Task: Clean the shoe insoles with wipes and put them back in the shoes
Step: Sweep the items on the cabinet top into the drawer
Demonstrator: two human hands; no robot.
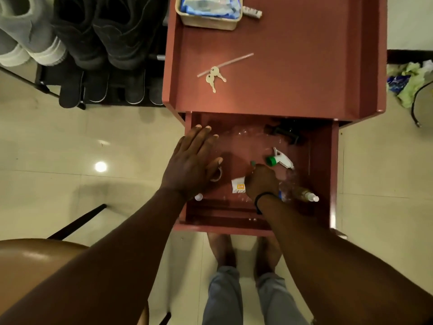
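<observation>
My left hand (192,165) hovers flat, fingers spread, over the left side of an open red-brown drawer (222,227); it holds nothing. My right hand (261,181) reaches into the drawer with its fingers curled around a small green-capped item (253,163) that is mostly hidden. A blue wipes pack (210,5) lies in a beige basket (210,23) at the back of the tabletop. Grey shoes (28,31) and black shoes (105,31) stand on a rack at the upper left. No insole shows.
The drawer holds a white spray head with a green collar (280,159), a clear bottle (304,194), a white sachet (237,186), a tape roll (216,175) and a black object (285,132). Keys (213,77) and a thin stick (234,61) lie on top. A brown chair (35,261) is lower left.
</observation>
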